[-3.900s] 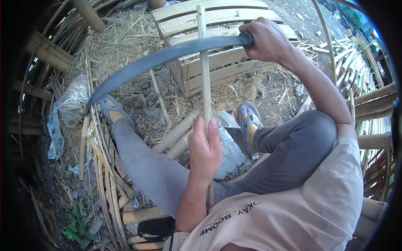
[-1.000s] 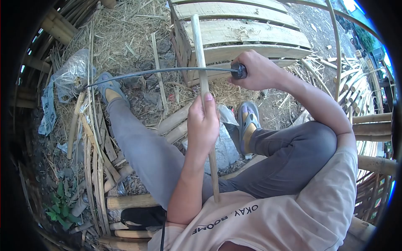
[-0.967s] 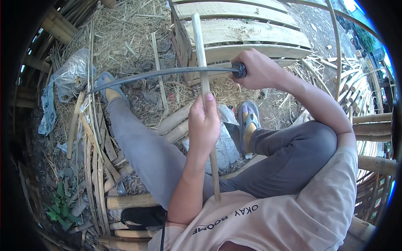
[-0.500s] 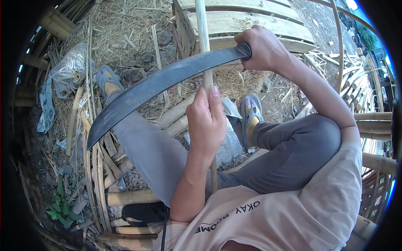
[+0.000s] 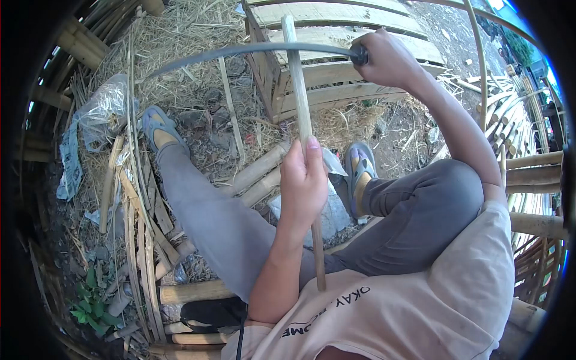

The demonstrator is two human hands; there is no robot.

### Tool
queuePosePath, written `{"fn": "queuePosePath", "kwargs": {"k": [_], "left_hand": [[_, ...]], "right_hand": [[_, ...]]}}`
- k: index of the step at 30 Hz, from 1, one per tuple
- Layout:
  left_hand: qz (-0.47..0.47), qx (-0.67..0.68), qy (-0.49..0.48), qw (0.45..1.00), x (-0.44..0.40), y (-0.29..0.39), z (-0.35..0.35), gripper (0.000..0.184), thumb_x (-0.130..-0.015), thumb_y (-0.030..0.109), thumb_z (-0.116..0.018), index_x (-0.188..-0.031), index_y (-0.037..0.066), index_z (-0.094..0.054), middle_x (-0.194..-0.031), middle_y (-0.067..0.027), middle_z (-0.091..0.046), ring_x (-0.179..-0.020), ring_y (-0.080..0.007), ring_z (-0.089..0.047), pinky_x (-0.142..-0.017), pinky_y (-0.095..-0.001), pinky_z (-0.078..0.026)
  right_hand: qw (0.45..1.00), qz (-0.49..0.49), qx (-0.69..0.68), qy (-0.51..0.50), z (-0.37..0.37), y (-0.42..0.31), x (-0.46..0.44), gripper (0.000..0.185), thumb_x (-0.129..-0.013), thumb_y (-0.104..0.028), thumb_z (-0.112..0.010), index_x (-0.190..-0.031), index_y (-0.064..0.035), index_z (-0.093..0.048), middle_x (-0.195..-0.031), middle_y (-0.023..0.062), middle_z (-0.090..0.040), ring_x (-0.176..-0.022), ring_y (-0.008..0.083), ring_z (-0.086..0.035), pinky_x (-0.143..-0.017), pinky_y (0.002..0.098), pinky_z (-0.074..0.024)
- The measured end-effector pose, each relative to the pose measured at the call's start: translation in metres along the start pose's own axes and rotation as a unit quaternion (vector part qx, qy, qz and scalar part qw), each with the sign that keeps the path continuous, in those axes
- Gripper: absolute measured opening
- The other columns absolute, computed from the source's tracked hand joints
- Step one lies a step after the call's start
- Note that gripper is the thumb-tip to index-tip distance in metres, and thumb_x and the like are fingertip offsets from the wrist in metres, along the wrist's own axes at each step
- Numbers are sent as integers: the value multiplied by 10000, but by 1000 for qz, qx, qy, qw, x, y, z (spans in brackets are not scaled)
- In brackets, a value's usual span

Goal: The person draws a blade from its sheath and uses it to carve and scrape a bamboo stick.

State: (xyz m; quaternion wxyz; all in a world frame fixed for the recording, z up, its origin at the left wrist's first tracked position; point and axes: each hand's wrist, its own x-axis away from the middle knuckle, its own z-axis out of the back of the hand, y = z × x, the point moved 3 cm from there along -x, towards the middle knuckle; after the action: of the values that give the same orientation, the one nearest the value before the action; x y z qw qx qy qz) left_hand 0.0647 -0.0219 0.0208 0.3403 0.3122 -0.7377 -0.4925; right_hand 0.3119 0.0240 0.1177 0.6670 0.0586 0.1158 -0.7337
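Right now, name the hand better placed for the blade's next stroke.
Right, most likely: the right hand holds the curved blade by its handle, in view crossing the stick's upper part; the left hand grips the stick lower down.

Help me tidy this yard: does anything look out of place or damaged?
Yes: a crumpled clear plastic bag and a ragged light-blue sheet lie left of the grey left sandal, looking like litter amid pale straw.

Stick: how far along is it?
The stick's upper part looks mostly done: pale and bare. In hand: left hand grips it, right hand holds the curved blade across its upper end. Possibly left: the darker lower end; can't tell how much.
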Motion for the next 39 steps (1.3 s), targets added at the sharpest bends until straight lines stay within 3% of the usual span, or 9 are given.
{"fn": "queuePosePath", "kwargs": {"k": [4,9,12,15,21,24,26,32,39], "left_hand": [[23,52,12,998,-9,1,3,355,-1096,350,-375,-841,109,-423,-579,61,-370,-417,-25,-309,-345,-221,-227],[-75,-68,83,991,-16,0,9,370,-1094,297,-390,-812,68,-457,-568,18,-410,-436,-74,-353,-406,-278,-291],[-183,-229,132,947,-6,16,6,324,-1070,211,-426,-863,-18,-524,-538,-129,-504,-445,-297,-536,-474,-438,-379],[-168,-241,134,946,-5,18,8,356,-1072,213,-433,-803,-11,-498,-564,-81,-457,-489,-158,-426,-495,-375,-346],[-142,-239,109,954,2,25,3,354,-1075,217,-432,-805,-2,-499,-573,-72,-490,-503,-142,-457,-497,-352,-360],[-180,-261,117,941,1,23,5,298,-1056,171,-446,-829,-13,-500,-531,-162,-498,-443,-332,-528,-460,-435,-364],[-182,-256,106,943,1,22,3,301,-1055,168,-448,-818,-12,-488,-526,-161,-483,-432,-330,-503,-459,-438,-352],[-172,-246,80,950,-1,18,3,296,-1051,160,-451,-812,-12,-475,-531,-167,-473,-437,-332,-482,-464,-443,-335],[-144,-235,81,958,-1,15,5,305,-1051,165,-451,-813,-22,-483,-538,-173,-479,-458,-335,-499,-482,-454,-347]], "right_hand": [[991,93,40,-89,-7,-49,9,229,-670,-110,-643,-855,-16,-740,-778,218,-700,-762,385,-695,-745,467,-568],[987,45,-20,-150,-20,-60,4,245,-634,-88,-642,-844,-1,-734,-732,211,-689,-731,387,-694,-723,453,-570],[990,36,-28,-130,-19,-60,4,250,-619,-87,-663,-845,-12,-739,-722,201,-689,-721,376,-695,-709,445,-569],[991,37,4,-125,-11,-61,2,254,-604,-94,-690,-843,-24,-743,-717,191,-690,-713,365,-695,-693,438,-567],[995,53,21,-86,-9,-51,3,223,-588,-109,-711,-798,-35,-729,-706,179,-689,-699,351,-691,-672,428,-563],[999,40,21,-31,-10,-30,-1,202,-580,-114,-709,-765,-35,-714,-697,177,-686,-685,347,-687,-663,428,-560],[1000,1,7,4,-16,-5,-3,192,-577,-116,-707,-750,-34,-705,-690,176,-683,-672,342,-686,-656,429,-559],[997,30,45,54,-12,11,-1,169,-600,-112,-699,-752,-40,-707,-681,169,-683,-657,337,-688,-652,428,-564],[993,-72,85,24,7,53,-14,210,-621,-134,-708,-815,-61,-741,-710,180,-686,-678,359,-679,-690,449,-562]]}}
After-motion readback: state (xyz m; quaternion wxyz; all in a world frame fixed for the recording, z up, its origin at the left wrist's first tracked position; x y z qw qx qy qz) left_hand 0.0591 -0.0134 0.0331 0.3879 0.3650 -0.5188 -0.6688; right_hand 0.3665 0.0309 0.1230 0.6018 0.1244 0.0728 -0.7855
